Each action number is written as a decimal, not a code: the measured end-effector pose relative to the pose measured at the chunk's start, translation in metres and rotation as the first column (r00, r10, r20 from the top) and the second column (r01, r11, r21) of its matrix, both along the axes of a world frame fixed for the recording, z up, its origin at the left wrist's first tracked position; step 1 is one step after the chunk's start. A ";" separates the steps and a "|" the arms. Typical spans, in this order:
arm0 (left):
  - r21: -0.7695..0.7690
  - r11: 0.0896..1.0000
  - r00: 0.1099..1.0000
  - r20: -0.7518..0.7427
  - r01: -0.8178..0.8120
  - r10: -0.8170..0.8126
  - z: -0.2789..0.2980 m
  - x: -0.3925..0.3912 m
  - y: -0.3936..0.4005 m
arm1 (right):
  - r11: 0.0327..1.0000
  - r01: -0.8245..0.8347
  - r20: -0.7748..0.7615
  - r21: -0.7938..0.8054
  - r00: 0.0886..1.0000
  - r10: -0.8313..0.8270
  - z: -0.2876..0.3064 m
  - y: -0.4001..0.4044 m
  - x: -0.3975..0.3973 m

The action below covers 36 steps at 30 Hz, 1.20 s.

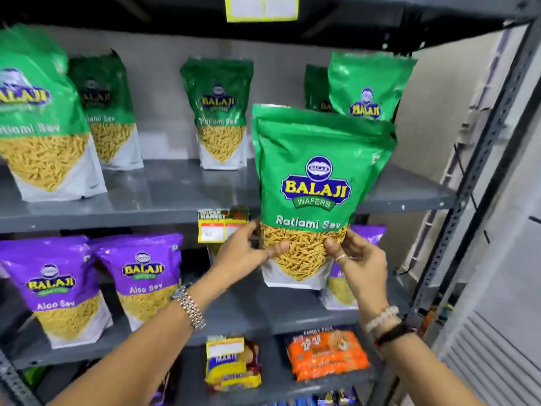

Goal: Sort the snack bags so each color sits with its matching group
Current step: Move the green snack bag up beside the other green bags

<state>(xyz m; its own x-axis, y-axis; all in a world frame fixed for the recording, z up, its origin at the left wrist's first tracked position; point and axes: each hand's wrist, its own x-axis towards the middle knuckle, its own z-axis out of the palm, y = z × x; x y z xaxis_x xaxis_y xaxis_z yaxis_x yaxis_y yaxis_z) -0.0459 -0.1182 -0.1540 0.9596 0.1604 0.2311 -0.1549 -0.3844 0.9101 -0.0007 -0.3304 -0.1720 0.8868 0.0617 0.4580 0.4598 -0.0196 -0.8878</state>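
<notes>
I hold a green Ratlami Sev bag (316, 177) upright in front of the shelves, my left hand (248, 247) and my right hand (355, 253) each gripping a lower corner. A second green bag seems pressed behind it. On the upper shelf (175, 194) stand several green bags: one at far left (41, 118), one behind it (108, 112), one in the middle (219, 112), one at the right (366, 86). The middle shelf carries two purple Aloo Sev bags (52, 285) (143, 276) at left, and another purple bag (348, 276) partly hidden behind my right hand.
A yellow price tag (222, 224) hangs on the upper shelf's front edge. The bottom shelf has a yellow biscuit pack (231, 364) and an orange pack (328, 356). The rack's perforated metal upright (456, 224) runs down the right side, a grey shutter beyond it.
</notes>
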 end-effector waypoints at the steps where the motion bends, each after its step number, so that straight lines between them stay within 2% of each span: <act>1: -0.011 1.000 0.999 0.036 -0.003 0.003 0.016 0.001 0.005 | 0.999 -0.031 0.036 0.023 0.999 0.030 0.017 0.007 0.003; 6: -0.043 0.999 0.986 0.164 -0.027 0.034 0.078 0.010 0.041 | 0.996 -0.072 0.095 0.046 0.993 0.068 0.074 0.052 0.033; 10: -0.081 0.994 0.981 0.177 -0.067 0.080 0.095 0.020 0.074 | 0.987 -0.141 0.092 0.074 0.987 0.134 0.095 0.094 0.055; 22: -0.129 0.978 0.972 0.149 -0.164 0.183 0.094 0.065 0.149 | 0.983 -0.183 -0.002 -0.003 0.983 0.183 0.099 0.186 0.114; 26: -0.094 0.985 0.979 0.132 -0.142 0.154 0.096 0.074 0.165 | 0.960 -0.276 -0.032 -0.037 0.961 0.275 0.095 0.197 0.121; 36: -0.081 0.993 0.994 0.073 -0.081 0.087 0.091 0.082 0.184 | 0.961 -0.271 -0.023 -0.050 0.962 0.271 0.084 0.203 0.128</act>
